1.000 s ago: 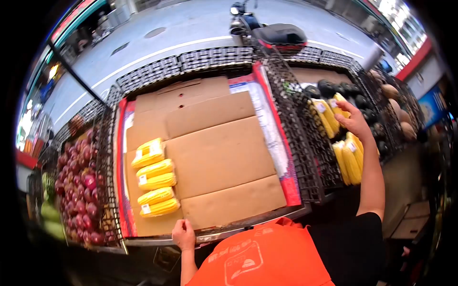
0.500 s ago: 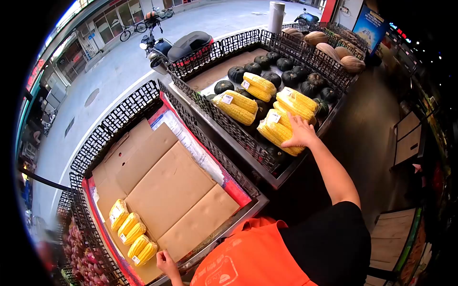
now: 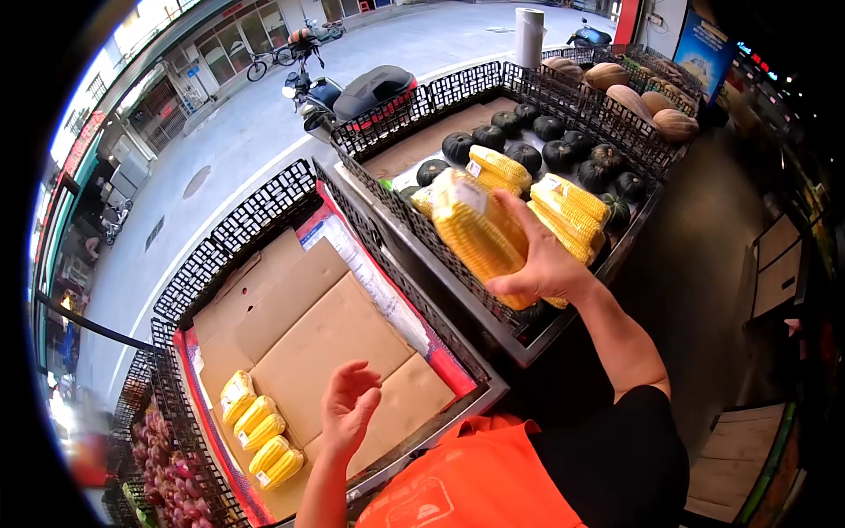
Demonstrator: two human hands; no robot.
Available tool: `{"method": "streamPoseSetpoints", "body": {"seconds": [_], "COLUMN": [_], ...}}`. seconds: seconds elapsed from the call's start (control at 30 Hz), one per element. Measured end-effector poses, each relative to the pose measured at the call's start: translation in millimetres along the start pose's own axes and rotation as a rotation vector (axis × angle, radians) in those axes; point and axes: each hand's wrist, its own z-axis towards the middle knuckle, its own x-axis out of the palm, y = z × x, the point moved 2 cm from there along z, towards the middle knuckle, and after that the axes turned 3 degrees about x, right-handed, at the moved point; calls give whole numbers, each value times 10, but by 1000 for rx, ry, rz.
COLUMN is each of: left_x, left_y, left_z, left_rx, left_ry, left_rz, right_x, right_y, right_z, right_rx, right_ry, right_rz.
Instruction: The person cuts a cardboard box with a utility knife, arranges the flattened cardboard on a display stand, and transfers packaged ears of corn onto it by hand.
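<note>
View: head camera, observed from where I stand at the stall.
Right hand: gripping a pack of corn [image 3: 475, 233], thumb on the near side and fingers over the far side; the pack is tilted, label end up, above the near left part of the pumpkin crate [image 3: 387, 119].
Left hand [image 3: 348, 409]: open, fingers slightly bent and thumb apart, raised in front of the cardboard [image 3: 326, 326].
Cardboard bed: lies in the left crate [image 3: 273, 189]; three corn packs [image 3: 262, 422] rest in a row along its left side, close together, labels visible.
Pumpkin crate: I note dark green pumpkins [image 3: 524, 158] spread over its floor, with other corn packs [image 3: 570, 211] lying among them; one is largely hidden behind the held pack.
Beyond that crate: tan squash [image 3: 629, 101] and an upright white roll [image 3: 529, 37].
Far left: dark red produce [image 3: 167, 475], heaped.
Street side: a parked motorbike [image 3: 374, 92] just past the crates.
Clothing: orange apron [image 3: 466, 475], black sleeve [image 3: 616, 462].
</note>
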Motion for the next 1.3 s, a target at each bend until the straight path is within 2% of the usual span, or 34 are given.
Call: {"method": "streamPoseSetpoints", "body": {"seconds": [0.07, 0.17, 0.2, 0.27, 0.33, 0.4, 0.43, 0.5, 0.57, 0.63, 0.8, 0.93, 1.03, 1.07, 1.1, 1.2, 1.27, 1.3], "left_x": [300, 420, 385, 253, -38, -483, -696, -1163, -1643, -2063, -2747, -3368, -3869, -4127, -4355, -4620, -4768, -4906], "left_y": [-158, -79, -82, -49, 125, 379, 463, 673, 891, 1116, 1297, 1256, 1202, 1316, 1405, 1368, 1435, 1532], "left_z": [210, 384, 369, 398, 465, 487, 519, 595, 655, 700, 796, 958, 1039, 1053, 1031, 942, 868, 843], "left_rx": [71, 108, 25, 19, -27, -58, -70, -70, -64, -55, -34, 17, 44, 176, 166, 44, -35, -58], "left_ry": [74, -10, -143, -399, -425, -510, -584, -717, -810, -895, -1053, -1222, -1324, -1323, -1329, -1403, -1464, -1492], "left_rz": [-39, -275, -384, -551, -647, -700, -756, -767, -771, -786, -793, -684, -534, -484, -450, -447, -497, -528], "right_x": [364, 1045, 1264, 1533, 1502, 1244, 1111, 843, 611, 545, 658, 763, 788, 776, 727, 656, 482, 482], "right_y": [426, 797, 810, 771, 676, 490, 285, -494, -1384, -1982, -2014, -1983, -1898, -1874, -1996, -1728, -1716, -1467], "right_z": [56, 96, 111, 217, 498, 843, 1013, 1328, 1449, 1452, 1497, 1525, 1541, 1539, 1556, 1574, 1634, 1672], "right_rx": [-209, -319, -396, -477, -446, -490, -359, -142, 61, 195, 282, 305, 284, 286, 272, 610, 549, 510], "right_ry": [71, 181, 180, 310, 430, 181, 79, -134, -111, 25, 100, 41, 30, 35, 1, -68, -139, -144], "right_rz": [-170, -345, -371, -392, -181, -226, -202, -374, -735, -747, -817, -913, -804, -769, -668, 55, 253, 294]}}
